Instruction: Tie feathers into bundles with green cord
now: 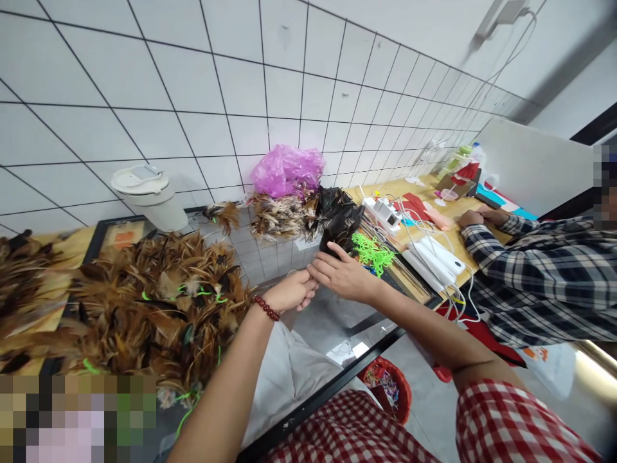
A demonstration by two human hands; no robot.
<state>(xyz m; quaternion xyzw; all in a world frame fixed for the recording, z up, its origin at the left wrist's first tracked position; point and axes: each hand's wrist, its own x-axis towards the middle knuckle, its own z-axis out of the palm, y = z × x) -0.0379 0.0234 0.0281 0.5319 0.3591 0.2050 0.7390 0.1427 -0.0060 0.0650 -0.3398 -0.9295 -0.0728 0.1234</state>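
My left hand (pixel 292 290), with a beaded bracelet (pixel 267 308) at the wrist, is closed above the glass-topped table (pixel 263 257). Whatever its curled fingers hold, if anything, is hidden. My right hand (pixel 343 275) touches the left fingertips, its fingers stretched out and the upper ones apart. Just beyond it lies a bundle of black feathers (pixel 340 215), partly covered by that hand. Bright green ties (pixel 373 254) are heaped to its right. A large pile of brown feathers (pixel 164 308), some bound with green ties, spreads left of my left hand.
Pale feathers (pixel 282 217) and a pink plastic bag (pixel 289 168) lie by the tiled wall. A white lidded bin (pixel 152 196) stands at back left. Power strips (pixel 385 215) and cables lie right. A person in a plaid shirt (pixel 554 270) sits there. A red basket (pixel 402 402) is below.
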